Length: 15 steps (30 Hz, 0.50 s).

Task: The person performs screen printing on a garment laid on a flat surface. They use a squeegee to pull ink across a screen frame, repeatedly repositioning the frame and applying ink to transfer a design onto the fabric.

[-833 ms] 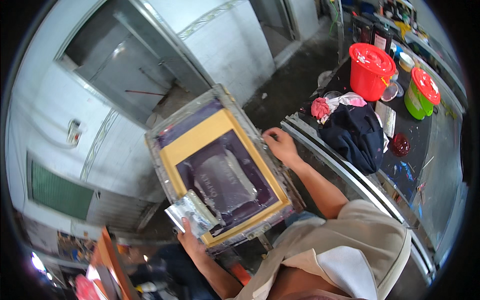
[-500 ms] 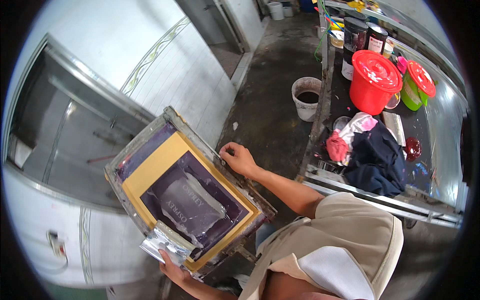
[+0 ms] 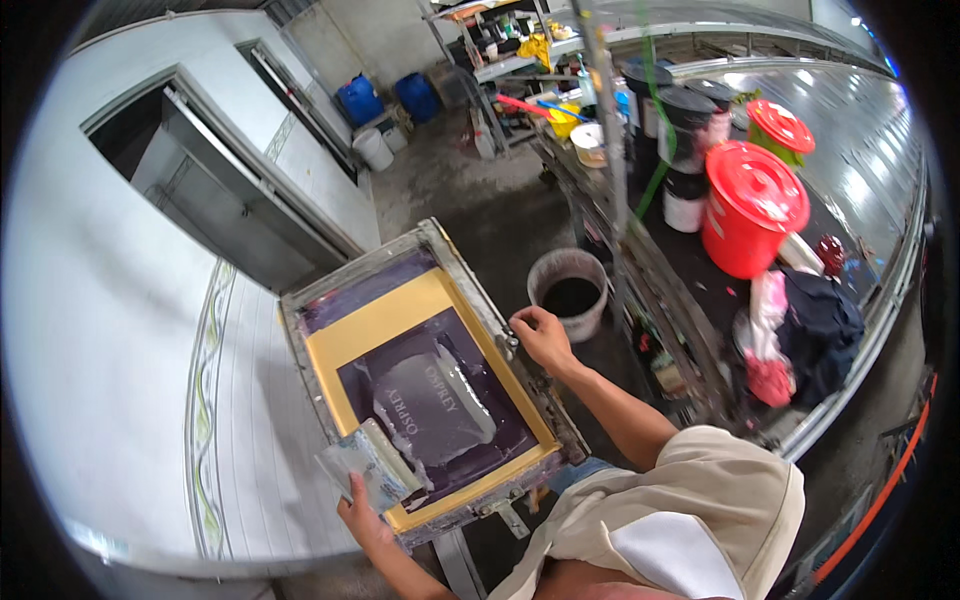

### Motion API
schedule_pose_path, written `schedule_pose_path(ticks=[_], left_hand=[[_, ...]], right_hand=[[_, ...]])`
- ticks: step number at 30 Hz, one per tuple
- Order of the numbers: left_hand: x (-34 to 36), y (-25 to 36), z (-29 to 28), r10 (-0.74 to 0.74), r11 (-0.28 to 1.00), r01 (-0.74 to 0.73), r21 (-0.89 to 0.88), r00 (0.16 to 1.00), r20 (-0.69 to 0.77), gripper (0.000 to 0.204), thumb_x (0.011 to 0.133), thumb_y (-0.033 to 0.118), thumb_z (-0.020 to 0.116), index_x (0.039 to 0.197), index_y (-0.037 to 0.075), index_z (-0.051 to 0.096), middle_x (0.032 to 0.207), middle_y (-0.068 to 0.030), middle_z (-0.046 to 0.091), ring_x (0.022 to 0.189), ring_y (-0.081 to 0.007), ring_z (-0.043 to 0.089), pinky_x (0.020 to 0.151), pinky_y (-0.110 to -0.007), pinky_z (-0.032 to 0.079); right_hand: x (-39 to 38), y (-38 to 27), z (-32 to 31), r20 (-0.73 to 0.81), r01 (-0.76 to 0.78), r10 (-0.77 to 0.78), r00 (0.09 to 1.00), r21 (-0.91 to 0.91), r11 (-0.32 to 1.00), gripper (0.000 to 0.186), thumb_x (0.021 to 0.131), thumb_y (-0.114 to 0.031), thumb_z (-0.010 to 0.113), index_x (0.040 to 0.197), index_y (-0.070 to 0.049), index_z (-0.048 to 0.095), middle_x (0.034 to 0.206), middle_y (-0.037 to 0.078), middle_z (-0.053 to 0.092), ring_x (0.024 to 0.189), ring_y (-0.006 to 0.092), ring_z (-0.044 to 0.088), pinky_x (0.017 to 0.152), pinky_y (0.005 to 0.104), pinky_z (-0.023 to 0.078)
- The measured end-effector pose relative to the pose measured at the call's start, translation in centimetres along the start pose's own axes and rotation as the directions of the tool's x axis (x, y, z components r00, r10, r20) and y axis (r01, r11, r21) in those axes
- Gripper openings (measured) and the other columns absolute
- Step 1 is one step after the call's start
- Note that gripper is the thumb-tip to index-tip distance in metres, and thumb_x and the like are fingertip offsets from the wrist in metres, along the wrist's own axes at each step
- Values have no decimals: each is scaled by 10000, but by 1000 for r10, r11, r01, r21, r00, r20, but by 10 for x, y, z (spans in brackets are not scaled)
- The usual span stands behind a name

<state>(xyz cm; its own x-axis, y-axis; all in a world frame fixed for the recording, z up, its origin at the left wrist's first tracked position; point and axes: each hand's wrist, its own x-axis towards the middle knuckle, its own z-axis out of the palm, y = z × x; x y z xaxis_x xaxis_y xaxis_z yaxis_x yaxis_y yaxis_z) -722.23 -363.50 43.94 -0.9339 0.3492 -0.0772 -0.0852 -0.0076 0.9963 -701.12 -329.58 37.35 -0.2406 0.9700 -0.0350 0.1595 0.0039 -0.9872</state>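
A screen-printing frame (image 3: 463, 283) is tilted in front of me, with yellow tape around a dark purple mesh (image 3: 350, 375). Across the mesh's middle lies a glossy, greyish wet patch (image 3: 462, 385) over pale lettering. At the frame's lower left, my left hand (image 3: 365, 515) grips a broad silvery squeegee (image 3: 372, 462), its thumb on the flat face and its edge over the mesh. My right hand (image 3: 545, 342) is closed at the frame's right side, fingertips curled against the edge beside a small metal fitting (image 3: 512, 342).
A bucket of dark liquid (image 3: 568, 290) stands beyond my right hand. To the right, a worktable (image 3: 840, 240) carries a red lidded bucket (image 3: 752, 215), dark tubs (image 3: 685, 130) and a dark cloth (image 3: 815, 320). A metal post (image 3: 605, 130) rises at its edge. White wall (image 3: 110, 350) lines the left.
The view has swung, bringing the far shelf and blue barrels in. The frame, squeegee and both hands sit farther right in the picture; both grips look the same.
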Motion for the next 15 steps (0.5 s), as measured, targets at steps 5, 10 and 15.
schedule_pose_path(ticks=[5, 10, 15], left_hand=[[181, 15, 90, 46, 996, -56, 72, 990, 136, 546, 950, 327, 750, 1247, -111, 618, 1200, -163, 688, 1047, -248, 672, 919, -381, 534], [336, 38, 184, -112, 992, 96, 86, 973, 201, 660, 917, 396, 777, 1285, -117, 587, 1224, -188, 665, 1057, -277, 668, 921, -395, 544], [512, 20, 314, -114, 992, 97, 75, 954, 276, 685, 900, 380, 801, 1324, -102, 565, 1289, -184, 633, 1140, -268, 631, 937, -402, 532]], right_hand=[[134, -23, 60, -96, -76, 74, 993, -18, 997, 316, 912, -305, 670, 1082, -42, 714, 970, 145, 751, 825, 272, 714, 796, 377, 533], [268, -23, 125, -184, -110, 104, 977, -20, 994, 329, 897, -338, 687, 1081, -68, 720, 911, 128, 731, 839, 228, 686, 784, 365, 528], [431, -28, 174, -374, -40, 5, 928, -84, 996, 316, 898, -326, 684, 1087, -76, 724, 918, 115, 731, 812, 218, 679, 746, 377, 531]])
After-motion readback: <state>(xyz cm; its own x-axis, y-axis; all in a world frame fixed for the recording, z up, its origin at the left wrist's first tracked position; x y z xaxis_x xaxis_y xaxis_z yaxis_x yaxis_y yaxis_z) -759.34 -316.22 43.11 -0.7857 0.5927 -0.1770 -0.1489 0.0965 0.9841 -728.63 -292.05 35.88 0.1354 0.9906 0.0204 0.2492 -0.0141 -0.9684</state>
